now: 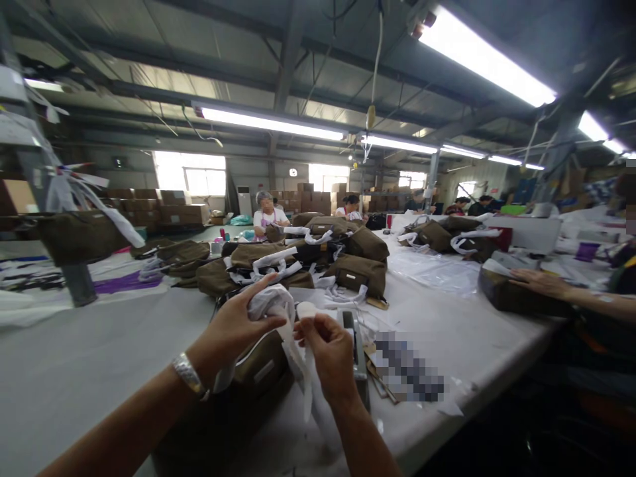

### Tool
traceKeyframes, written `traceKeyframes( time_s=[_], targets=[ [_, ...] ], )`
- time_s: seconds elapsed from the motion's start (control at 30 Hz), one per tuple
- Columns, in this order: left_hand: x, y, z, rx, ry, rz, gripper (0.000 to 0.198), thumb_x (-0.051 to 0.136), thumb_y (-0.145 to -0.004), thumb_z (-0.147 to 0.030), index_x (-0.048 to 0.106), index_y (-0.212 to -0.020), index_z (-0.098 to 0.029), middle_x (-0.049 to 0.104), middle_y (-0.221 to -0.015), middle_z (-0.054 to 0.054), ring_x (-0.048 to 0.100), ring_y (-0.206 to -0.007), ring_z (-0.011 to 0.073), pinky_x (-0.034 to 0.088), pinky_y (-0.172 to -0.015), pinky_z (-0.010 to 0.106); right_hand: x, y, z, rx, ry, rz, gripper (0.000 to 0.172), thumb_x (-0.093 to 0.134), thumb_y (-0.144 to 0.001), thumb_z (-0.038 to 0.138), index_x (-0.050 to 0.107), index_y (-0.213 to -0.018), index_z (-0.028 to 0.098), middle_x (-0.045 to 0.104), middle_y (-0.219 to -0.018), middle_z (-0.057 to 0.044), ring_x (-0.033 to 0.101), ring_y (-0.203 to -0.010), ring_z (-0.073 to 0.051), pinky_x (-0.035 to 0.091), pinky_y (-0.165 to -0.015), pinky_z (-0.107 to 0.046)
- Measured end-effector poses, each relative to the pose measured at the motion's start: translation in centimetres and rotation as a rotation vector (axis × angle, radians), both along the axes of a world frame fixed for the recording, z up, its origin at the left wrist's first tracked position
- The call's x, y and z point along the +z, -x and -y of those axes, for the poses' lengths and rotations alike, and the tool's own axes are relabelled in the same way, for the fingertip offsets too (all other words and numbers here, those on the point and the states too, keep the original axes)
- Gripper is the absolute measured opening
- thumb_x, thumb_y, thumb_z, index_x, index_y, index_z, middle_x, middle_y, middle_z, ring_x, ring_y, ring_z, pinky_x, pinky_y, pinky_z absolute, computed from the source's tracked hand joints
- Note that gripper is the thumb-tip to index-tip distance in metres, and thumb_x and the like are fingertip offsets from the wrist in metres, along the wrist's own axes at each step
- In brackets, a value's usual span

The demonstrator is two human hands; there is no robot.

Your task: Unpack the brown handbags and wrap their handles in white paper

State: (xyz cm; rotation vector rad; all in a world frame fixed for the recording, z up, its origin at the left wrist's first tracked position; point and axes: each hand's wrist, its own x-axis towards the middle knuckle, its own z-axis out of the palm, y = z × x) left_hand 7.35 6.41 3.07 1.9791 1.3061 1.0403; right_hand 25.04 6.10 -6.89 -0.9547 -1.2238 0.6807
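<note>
At seven o'clock from the hands, the bag (263, 361) sits on the table (99, 361) — step looks like wrapping its handle: left hand (243, 321) spread wide at the wrap (272, 301), can't tell if gripping, right hand (330, 354) pinching a strip (307, 309). Next move likely calls for steadying the wrap and drawing the strip snug. Open room at nine o'clock — pile (342, 268) at twelve, grey device (360, 354) tight at three, table edge at four.

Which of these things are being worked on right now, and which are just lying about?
Being worked on:
nearest brown bag
white wrapping at the left hand
white piece pinched by the right hand

Lying about:
similar piled bags
purple material
cardboard boxes
grey device, maybe in use
</note>
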Motion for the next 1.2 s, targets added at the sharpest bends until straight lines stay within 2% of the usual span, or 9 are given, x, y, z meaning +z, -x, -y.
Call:
traceKeyframes(
  time_s=[0.2,0.37,0.5,0.57,0.63,0.73,0.93,1.07,1.2],
  targets=[
    [0.6,1.3,0.8,0.081,0.051,0.013,0.094,0.079,-0.073,-0.055,0.044,-0.153,-0.019,0.068,-0.129,0.014,0.067,-0.109,0.0351,0.05,-0.101,0.051,-1.8,-3.5,-3.8,-0.19,0.044,0.298,0.013,0.065,-0.083,0.016,0.078,-0.082,0.018,0.077,-0.091,-0.012,0.071,-0.091,-0.028,0.05,-0.095,-0.042],
    [0.4,1.3,0.3,0.07,0.022,0.009,0.088,0.079,-0.074,-0.052,0.048,-0.15,-0.021,0.073,-0.117,0.009,0.069,-0.103,0.0331,0.052,-0.096,0.048,-1.0,-2.3,-1.9,-0.121,-0.051,0.34,0.026,0.057,-0.095,0.032,0.078,-0.105,0.019,0.074,-0.113,-0.013,0.066,-0.111,-0.028,0.044,-0.105,-0.042],
    [0.1,1.3,-0.1,-0.001,-0.007,0.012,0.088,0.078,-0.075,-0.052,0.046,-0.151,-0.021,0.074,-0.116,0.008,0.069,-0.101,0.0314,0.054,-0.091,0.044,0.0,0.7,0.9,0.506,0.179,-0.074,0.057,0.049,-0.095,0.067,0.075,-0.104,0.017,0.07,-0.083,-0.008,0.068,-0.076,-0.021,0.055,-0.074,-0.033],
    [0.0,1.5,-0.1,-0.021,-0.016,0.006,0.087,0.078,-0.075,-0.052,0.047,-0.151,-0.022,0.073,-0.117,0.008,0.069,-0.101,0.0309,0.053,-0.09,0.042,0.2,1.6,1.6,0.832,0.399,-0.405,0.057,0.062,-0.087,0.069,0.073,-0.1,0.015,0.06,-0.071,-0.002,0.059,-0.061,-0.013,0.048,-0.056,-0.022],
    [-0.1,1.8,0.1,-0.008,-0.04,0.002,0.086,0.079,-0.075,-0.053,0.049,-0.149,-0.022,0.072,-0.12,0.008,0.068,-0.103,0.0296,0.052,-0.091,0.04,0.1,1.8,1.7,0.918,0.483,-0.565,0.047,0.081,-0.078,0.057,0.071,-0.095,0.015,0.05,-0.067,0.004,0.044,-0.052,-0.005,0.033,-0.045,-0.014],
    [-0.1,2.1,0.5,0.041,-0.067,0.035,0.086,0.074,-0.079,-0.061,0.046,-0.15,-0.02,0.073,-0.101,0.005,0.067,-0.084,0.0231,0.053,-0.076,0.033,-0.4,1.5,1.4,0.718,0.407,-0.503,0.044,0.086,-0.074,0.052,0.068,-0.086,0.014,0.046,-0.062,0.007,0.028,-0.044,-0.001,0.018,-0.04,-0.014],
    [-0.3,1.4,1.6,0.076,0.081,0.365,0.054,0.04,-0.1,-0.058,0.05,-0.133,-0.017,0.061,-0.06,-0.001,0.056,-0.051,0.016,0.045,-0.047,0.023,0.1,2.4,0.5,0.382,0.247,-0.041,0.048,0.07,-0.084,0.059,0.071,-0.083,0.011,0.059,-0.057,0.001,0.04,-0.04,-0.005,0.023,-0.039,-0.019],
    [-0.9,1.2,1.5,0.116,0.138,0.337,0.04,0.056,-0.095,-0.047,0.051,-0.124,-0.019,0.068,-0.074,0.002,0.06,-0.05,0.0165,0.049,-0.045,0.024,1.8,3.6,0.2,0.383,0.11,-0.063,0.044,0.066,-0.089,0.056,0.072,-0.085,0.012,0.061,-0.061,0.0,0.043,-0.043,-0.006,0.028,-0.041,-0.019],
    [-1.2,1.8,1.3,0.144,0.17,0.426,0.052,0.066,-0.089,-0.053,0.053,-0.127,-0.02,0.069,-0.114,0.01,0.069,-0.081,0.021,0.058,-0.056,0.027,3.4,4.0,0.2,0.425,0.039,-0.049,0.039,0.066,-0.091,0.052,0.075,-0.093,0.014,0.064,-0.068,-0.001,0.046,-0.045,-0.006,0.032,-0.042,-0.019]
  ],
)
